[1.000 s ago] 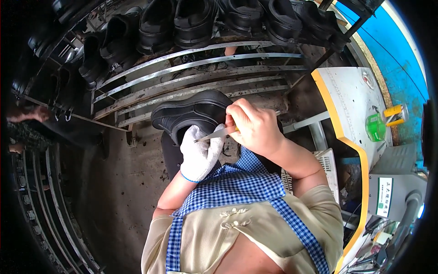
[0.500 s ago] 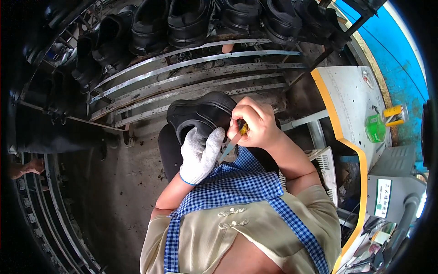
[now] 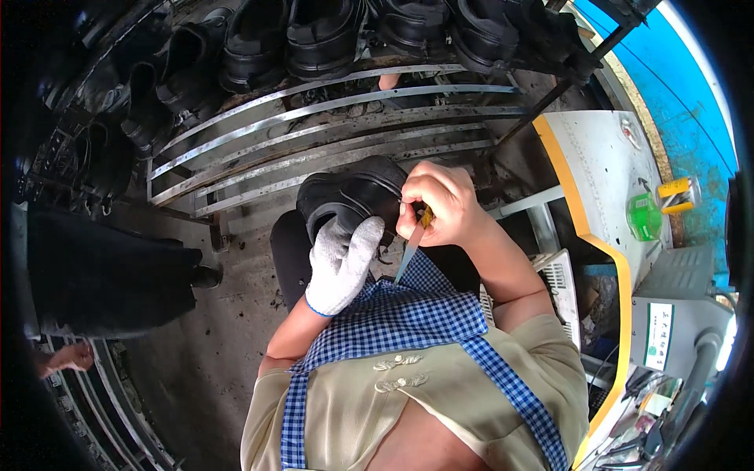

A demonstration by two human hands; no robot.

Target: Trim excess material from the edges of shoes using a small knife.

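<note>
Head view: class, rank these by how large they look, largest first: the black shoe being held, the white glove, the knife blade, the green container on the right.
1. black shoe
2. white glove, though it partly covers the shoe
3. and 4. knife blade and green container: too alike to rank, and the container sits farther away.

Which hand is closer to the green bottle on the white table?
Right. The bare right hand is nearer the green bottle; the gloved left hand sits farther away, holding the black shoe.

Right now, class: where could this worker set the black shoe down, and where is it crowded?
Free: the metal rack rails just beyond the black shoe, and the white machine top to the right. Crowded: the upper shelf, packed with black shoes.
</note>
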